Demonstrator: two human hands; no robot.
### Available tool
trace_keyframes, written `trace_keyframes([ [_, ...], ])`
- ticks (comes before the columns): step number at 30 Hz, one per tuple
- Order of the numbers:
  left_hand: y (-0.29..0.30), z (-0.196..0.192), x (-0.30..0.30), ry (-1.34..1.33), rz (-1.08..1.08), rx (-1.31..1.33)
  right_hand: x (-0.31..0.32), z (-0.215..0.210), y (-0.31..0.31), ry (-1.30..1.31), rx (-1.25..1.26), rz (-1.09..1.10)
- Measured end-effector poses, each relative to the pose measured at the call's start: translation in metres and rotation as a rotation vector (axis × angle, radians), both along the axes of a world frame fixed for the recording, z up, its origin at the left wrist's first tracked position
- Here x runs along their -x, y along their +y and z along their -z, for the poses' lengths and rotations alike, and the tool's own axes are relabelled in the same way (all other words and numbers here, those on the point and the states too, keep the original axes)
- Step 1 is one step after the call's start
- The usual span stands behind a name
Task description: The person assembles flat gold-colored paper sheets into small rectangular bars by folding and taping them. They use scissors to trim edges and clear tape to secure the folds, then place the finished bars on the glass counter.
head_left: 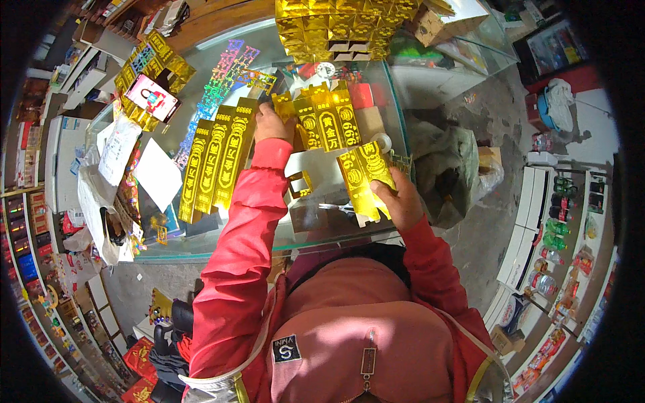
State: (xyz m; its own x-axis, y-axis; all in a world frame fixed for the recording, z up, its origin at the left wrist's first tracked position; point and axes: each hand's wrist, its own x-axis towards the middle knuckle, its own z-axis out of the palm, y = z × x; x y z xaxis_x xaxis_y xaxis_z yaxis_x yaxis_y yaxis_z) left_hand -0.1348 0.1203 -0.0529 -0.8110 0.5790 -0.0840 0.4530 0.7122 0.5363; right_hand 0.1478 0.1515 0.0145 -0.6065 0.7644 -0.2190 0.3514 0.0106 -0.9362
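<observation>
Head view: glass table (pixel 396 107) is the landmark. Right hand (pixel 403 201), at the table's near edge, is closed on a flat gold foil card blank (pixel 366 176), thumb on top, fingers underneath; the blank tilts up off the glass. Left hand (pixel 272 124), further in over the table's middle, presses down on the row of gold blanks (pixel 326 121) fanned out there. Its fingers look curled over the row's left end, but how firmly it grips I cannot tell.

Toward the table's left side lie three long gold strips (pixel 215 161) side by side, touching. Past them is a holographic strip (pixel 218 87), and at the table's far left corner a phone (pixel 153 97) sits on more gold pieces. At the table's far edge is a tall stack of folded gold boxes (pixel 339 27). White paper and a plastic bag (pixel 107 181) hang off the left edge.

Judgement on doing this well: keep the left hand pinning the fanned row so it doesn't slide on the glass. Hold the lifted blank by its edge, not its printed face, since foil creases easily. Keep it clear of the tape roll (pixel 381 142) just beside it.
</observation>
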Motion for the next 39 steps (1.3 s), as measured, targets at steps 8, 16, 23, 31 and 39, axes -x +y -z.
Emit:
trace_keyframes([
  [8, 0.0, -0.014, -0.003, -0.03, 0.004, 0.083, -0.007, -0.007, -0.002, -0.008, 0.067, 0.025],
  [16, 0.002, -0.014, 0.0, -0.057, -0.004, 0.114, -0.008, 0.0, -0.004, -0.004, 0.066, 0.027],
  [23, 0.003, -0.008, 0.005, -0.035, -0.01, 0.147, 0.002, 0.003, -0.003, -0.025, -0.051, -0.011],
  [31, -0.004, -0.01, -0.001, -0.018, 0.172, -0.02, 0.027, 0.006, 0.02, -0.168, -0.217, -0.243],
  [39, -0.011, -0.009, 0.007, 0.188, 0.77, -0.206, -0.005, -0.019, 0.024, -0.248, -0.135, -0.185],
])
